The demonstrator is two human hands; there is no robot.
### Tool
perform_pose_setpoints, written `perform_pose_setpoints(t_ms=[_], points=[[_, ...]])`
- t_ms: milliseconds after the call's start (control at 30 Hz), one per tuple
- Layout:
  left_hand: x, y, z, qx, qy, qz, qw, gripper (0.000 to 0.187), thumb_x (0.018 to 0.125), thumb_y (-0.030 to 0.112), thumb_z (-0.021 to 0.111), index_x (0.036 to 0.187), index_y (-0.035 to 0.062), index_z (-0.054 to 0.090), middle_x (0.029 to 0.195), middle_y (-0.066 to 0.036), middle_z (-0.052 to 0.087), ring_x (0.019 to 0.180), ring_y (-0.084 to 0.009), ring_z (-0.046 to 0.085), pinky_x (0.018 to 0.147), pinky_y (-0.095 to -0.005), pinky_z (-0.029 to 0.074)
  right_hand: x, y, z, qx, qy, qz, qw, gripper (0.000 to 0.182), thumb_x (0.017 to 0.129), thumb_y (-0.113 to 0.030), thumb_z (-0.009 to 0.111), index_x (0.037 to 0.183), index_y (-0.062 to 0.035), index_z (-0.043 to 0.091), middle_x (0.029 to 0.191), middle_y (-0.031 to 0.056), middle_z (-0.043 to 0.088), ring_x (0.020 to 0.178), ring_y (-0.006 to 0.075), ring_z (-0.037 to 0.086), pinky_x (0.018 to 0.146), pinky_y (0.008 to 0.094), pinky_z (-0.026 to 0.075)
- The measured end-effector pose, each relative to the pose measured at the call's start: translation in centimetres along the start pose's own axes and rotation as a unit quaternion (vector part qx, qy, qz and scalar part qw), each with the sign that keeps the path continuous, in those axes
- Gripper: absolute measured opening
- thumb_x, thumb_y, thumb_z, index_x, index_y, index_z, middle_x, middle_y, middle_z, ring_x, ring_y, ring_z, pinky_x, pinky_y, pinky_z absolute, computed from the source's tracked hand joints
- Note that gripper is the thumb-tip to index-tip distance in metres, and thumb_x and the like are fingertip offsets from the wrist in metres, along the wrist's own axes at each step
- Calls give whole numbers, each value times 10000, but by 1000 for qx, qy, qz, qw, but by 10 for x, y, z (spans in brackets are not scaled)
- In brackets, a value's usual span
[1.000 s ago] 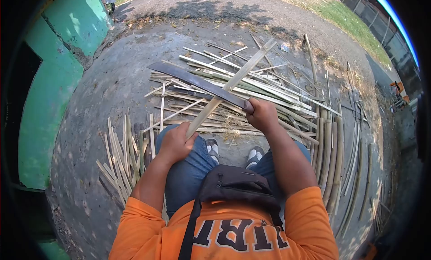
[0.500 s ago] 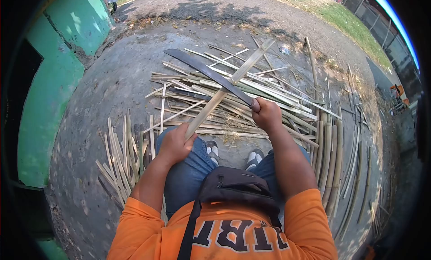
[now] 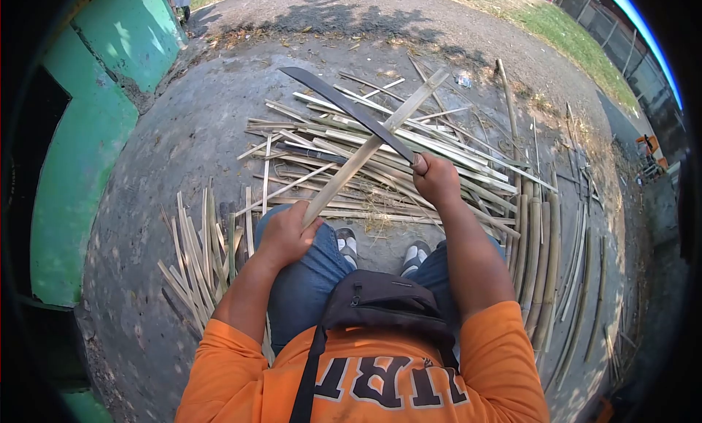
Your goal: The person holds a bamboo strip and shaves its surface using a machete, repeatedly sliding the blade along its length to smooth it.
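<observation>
My left hand (image 3: 287, 235) is closed around the lower end of a flat bamboo strip (image 3: 349, 168), which slants up and to the right, away from me. In my right hand (image 3: 437, 180) is the handle of a machete (image 3: 336, 101), its long dark blade pointing up and to the left. The blade crosses the strip near the strip's middle and appears to lie against it. Beyond both hands, a pile of split bamboo strips (image 3: 453, 163) lies on the ground. The machete's handle is mostly hidden by my fingers.
More bamboo strips (image 3: 191, 255) lie in a bundle at my left. Several bamboo poles (image 3: 539, 258) lie at my right. A green wall (image 3: 80, 160) stands on the left. My feet (image 3: 415, 257) rest on concrete, and a black bag (image 3: 387, 310) sits on my lap.
The machete has shifted slightly, its tip moving up and to the right and its blade now steeper. The bamboo strip's far end has dipped a little; both hands keep their grips.
</observation>
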State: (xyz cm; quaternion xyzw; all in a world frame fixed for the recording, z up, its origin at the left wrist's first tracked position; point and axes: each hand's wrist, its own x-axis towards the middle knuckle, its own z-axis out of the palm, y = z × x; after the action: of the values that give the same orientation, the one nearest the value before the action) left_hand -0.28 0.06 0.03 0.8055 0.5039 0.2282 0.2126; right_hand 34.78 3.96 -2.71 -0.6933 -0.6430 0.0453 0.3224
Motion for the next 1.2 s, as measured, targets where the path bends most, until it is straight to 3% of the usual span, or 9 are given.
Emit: perform_pose_setpoints(t_ms=[200,367,467,500,600,700,800,1000,1200], points=[[1,5,1,-16,-12,-5,1000,282,950,289,712,1076,52,626,906,-237,707,868,-485,666,738,-558,509,-10,-12,-10,14,-20,-53,998,124,848,-245,695,902,-135,680,796,154,710,769,412,689,712,532,548],[2,0,1,-22,-18,8,1000,317,940,303,733,1120,54,652,913,-222,702,881,-461,681,735,-509,525,-17,-36,7,-77,-85,-257,960,121,776,-245,699,797,-142,641,715,89,677,697,357,689,643,503,531],[-4,1,-3,27,-29,7,999,296,956,319,703,1078,58,636,894,-233,709,859,-481,668,727,-561,513,-3,-24,-5,-104,-41,-203,973,130,809,-255,694,803,-133,650,732,109,686,729,370,695,664,507,542],[-3,0,-3,26,-20,17,999,300,958,325,701,1082,60,635,884,-230,707,852,-480,668,723,-563,512,2,1,2,-20,29,-61,998,147,859,-272,686,861,-125,689,771,146,707,770,390,699,704,514,550],[-4,-6,2,33,-9,36,999,310,963,338,695,1097,66,629,859,-224,703,834,-478,667,716,-566,512,12,21,-14,40,43,125,990,160,899,-271,686,962,-132,733,833,188,723,804,422,690,735,519,542],[-1,-6,7,46,-24,39,998,310,962,337,698,1099,68,628,853,-220,703,830,-478,667,714,-564,512,8,28,-19,20,52,143,988,164,895,-272,695,960,-126,731,820,190,712,808,426,686,721,512,540],[0,0,3,21,-24,24,999,302,958,330,704,1076,59,641,873,-219,710,840,-475,670,719,-560,512,5,21,-18,45,27,73,996,170,891,-279,702,955,-123,725,817,190,706,808,427,682,709,507,540],[1,3,-5,-36,-26,9,999,286,928,258,736,1103,39,678,906,-225,701,859,-448,678,741,-482,527,-9,-24,-5,-1,-52,-221,974,106,760,-171,723,804,-113,646,716,130,651,713,386,658,645,504,517],[-1,1,-5,-44,-20,1,999,291,930,232,731,1129,29,668,909,-223,700,864,-445,680,747,-463,527,-7,-9,4,-29,-41,-186,981,133,738,-199,719,787,-126,620,729,130,688,732,389,687,673,503,545]])
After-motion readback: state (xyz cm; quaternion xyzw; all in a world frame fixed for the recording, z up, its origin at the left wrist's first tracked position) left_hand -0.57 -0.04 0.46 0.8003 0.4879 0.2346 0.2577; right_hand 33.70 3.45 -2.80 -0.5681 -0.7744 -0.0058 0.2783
